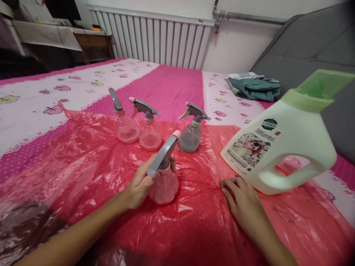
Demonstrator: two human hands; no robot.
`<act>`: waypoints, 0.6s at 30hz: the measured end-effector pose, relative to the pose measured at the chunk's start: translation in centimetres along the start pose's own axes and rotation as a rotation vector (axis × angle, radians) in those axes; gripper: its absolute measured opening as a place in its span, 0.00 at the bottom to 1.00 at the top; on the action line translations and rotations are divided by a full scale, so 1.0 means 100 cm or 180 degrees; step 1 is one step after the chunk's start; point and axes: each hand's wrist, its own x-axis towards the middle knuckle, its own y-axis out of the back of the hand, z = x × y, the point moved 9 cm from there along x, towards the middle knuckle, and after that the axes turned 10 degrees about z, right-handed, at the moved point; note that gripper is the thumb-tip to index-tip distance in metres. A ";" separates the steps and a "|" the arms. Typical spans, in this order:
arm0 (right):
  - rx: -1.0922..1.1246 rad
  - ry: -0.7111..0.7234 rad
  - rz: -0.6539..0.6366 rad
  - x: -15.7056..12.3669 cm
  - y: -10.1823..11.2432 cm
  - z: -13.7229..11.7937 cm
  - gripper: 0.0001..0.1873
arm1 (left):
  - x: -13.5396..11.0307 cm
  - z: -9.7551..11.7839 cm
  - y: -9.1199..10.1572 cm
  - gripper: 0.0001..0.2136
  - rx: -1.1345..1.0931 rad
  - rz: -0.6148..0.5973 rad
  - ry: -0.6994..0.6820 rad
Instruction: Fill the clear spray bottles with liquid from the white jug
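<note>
We've our L hand (142, 181) wrapped round the nearest spray bottle (165, 190) at its neck, in front of 3 other bottles (150, 139); our R hand (242, 199) lies unclenched on the red sheet (198, 218) nr the jug (296, 136).

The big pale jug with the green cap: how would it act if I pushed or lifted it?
Pushed, the jug might tip, standing tall on a soft-looking bed. It could slide, since the red plastic sheet beneath looks shiny. The loop handle should help lifting, but the jug is opaque, hiding how full it is.
</note>
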 end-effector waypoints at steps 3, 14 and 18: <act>0.0075 -0.0031 -0.0060 0.001 0.001 0.000 0.14 | 0.000 0.000 0.000 0.23 0.0101 -0.0029 -0.0005; 0.0278 -0.0070 -0.0086 0.001 0.000 0.000 0.15 | 0.000 0.004 -0.001 0.23 0.0270 -0.0074 -0.0101; 0.0303 -0.0068 -0.0040 -0.001 0.001 0.001 0.15 | 0.001 0.006 -0.001 0.22 0.0203 -0.0049 -0.0120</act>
